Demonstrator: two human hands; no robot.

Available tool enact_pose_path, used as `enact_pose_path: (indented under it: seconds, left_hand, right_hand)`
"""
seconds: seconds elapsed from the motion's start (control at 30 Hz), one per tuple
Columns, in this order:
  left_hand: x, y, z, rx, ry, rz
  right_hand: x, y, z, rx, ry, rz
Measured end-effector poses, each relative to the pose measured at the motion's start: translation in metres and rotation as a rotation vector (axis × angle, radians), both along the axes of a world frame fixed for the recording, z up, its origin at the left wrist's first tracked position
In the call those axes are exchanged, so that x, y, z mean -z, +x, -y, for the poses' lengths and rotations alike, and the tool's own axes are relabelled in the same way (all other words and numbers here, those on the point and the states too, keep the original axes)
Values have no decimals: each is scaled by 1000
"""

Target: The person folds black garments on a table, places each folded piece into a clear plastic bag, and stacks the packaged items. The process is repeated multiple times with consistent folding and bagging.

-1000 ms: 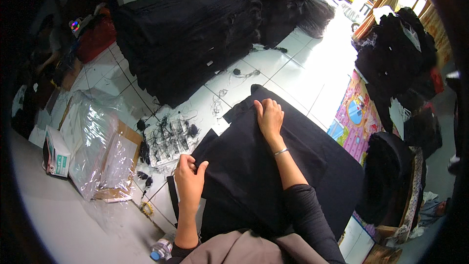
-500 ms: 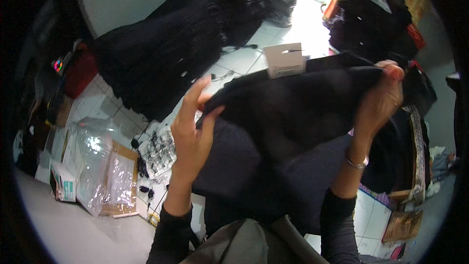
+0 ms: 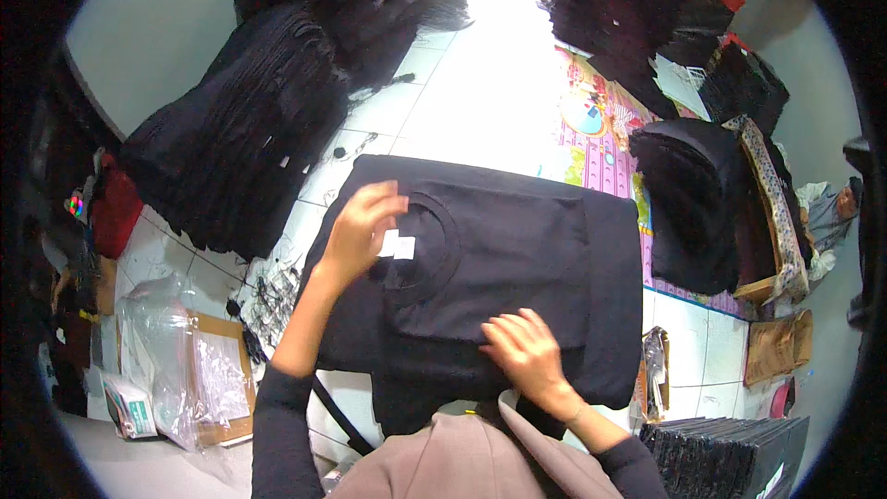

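Note:
A black T-shirt (image 3: 517,231) lies spread on a dark, cloth-covered work surface (image 3: 612,314) in front of me. Its round collar points left, with a small white label (image 3: 404,248) inside the neck. Over the collar's left side is my left hand (image 3: 362,229), fingers apart and loosely bent beside the label, gripping nothing visible. My right hand (image 3: 525,351) rests open with spread fingers at the shirt's near edge.
Tall piles of black garments (image 3: 249,129) stand at the far left, with more black clothes (image 3: 628,0) far right. A clear plastic bag (image 3: 157,342) sits on the left. Folded black garments (image 3: 730,453) are stacked near right, beside a wooden box (image 3: 776,351).
The black garment, held up between both hands before, now lies flat on the surface. Both hands have come down, the right one moving left and nearer to me. My view has shifted too.

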State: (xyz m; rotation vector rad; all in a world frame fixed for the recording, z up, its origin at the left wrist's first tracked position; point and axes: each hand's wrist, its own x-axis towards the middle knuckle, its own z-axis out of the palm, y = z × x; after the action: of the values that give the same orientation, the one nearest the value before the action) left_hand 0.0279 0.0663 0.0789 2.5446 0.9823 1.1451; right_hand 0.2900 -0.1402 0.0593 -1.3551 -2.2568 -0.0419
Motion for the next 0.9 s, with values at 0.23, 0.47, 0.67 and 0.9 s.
enact_pose_path:
  seconds: [0.23,0.47,0.67,0.9]
  left_hand:
    - [23,-25,128,198,-84,-295]
    - [31,-39,118,180,153,-331]
    - [8,-23,125,207,-209,-277]
    - [-5,61,50,-32,-221,21]
  right_hand:
    - [23,85,38,385,49,-3]
    - [12,87,42,410,148,-119]
    - [-5,88,73,429,-181,-43]
    - [-16,53,14,496,-46,-34]
